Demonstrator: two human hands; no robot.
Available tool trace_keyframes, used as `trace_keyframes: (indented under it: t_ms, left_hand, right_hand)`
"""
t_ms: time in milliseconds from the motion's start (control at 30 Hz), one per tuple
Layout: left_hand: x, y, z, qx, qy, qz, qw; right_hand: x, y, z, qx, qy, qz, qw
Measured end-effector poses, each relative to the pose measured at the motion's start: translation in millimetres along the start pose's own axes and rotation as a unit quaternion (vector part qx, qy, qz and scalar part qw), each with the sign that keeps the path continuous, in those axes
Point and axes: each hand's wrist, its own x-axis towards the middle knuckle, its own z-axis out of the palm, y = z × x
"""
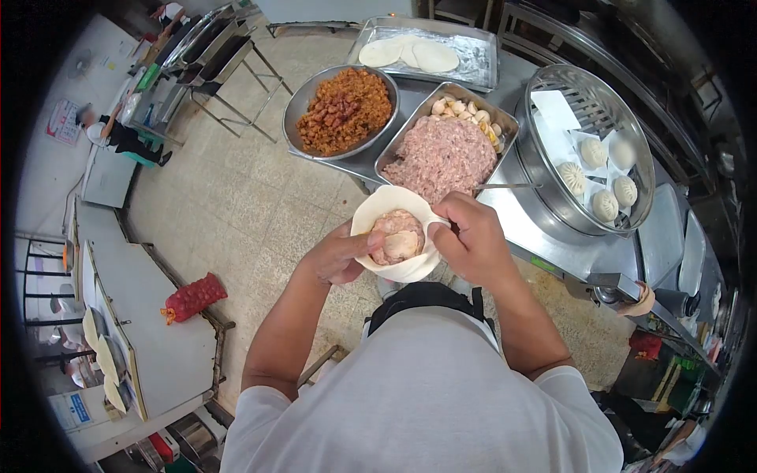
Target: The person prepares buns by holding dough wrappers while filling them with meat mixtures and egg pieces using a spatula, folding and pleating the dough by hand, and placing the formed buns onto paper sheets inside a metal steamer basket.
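Observation:
A round dough wrapper [410, 272] lies across my left hand [341, 254], cupped beneath it with the thumb resting on the filling. Pinkish ground meat [404, 217] sits in the wrapper's middle, with a pale piece [400, 245] on it. My right hand [475, 236] pinches the wrapper's right edge between thumb and fingers. Just beyond my hands, a metal tray [384, 167] holds more ground meat [441, 154], pale yellowish chunks [471, 115] and a utensil with a thin metal handle [512, 186].
A bowl [290, 130] of reddish-brown filling stands left of the meat tray. Behind it, another tray [482, 75] carries flat dough rounds [435, 57]. To the right, a steamer [544, 209] contains several pleated buns [605, 205]. A red mesh sack [195, 297] lies at left.

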Motion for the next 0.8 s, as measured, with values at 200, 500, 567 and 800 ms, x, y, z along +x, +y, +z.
trace_keyframes:
  t_ms: [200,500,567,800]
  left_hand:
    - [1.0,10.2,17.8,0.073,0.044,-0.020,0.996]
    - [7.1,20.9,12.9,0.092,-0.009,-0.086,0.992]
    - [12.0,20.2,12.1,0.093,0.015,-0.094,0.991]
    - [10.4,23.2,27.8,0.166,0.063,-0.084,0.980]
  right_hand:
    - [-7.6,-5.5,-4.7,-0.045,-0.001,0.009,0.999]
    - [-0.9,-4.8,-2.7,-0.015,-0.011,0.037,0.999]
    - [-4.7,4.3,0.9,-0.053,-0.023,0.008,0.998]
    - [-11.8,-0.2,1.1,-0.074,0.003,0.037,0.997]
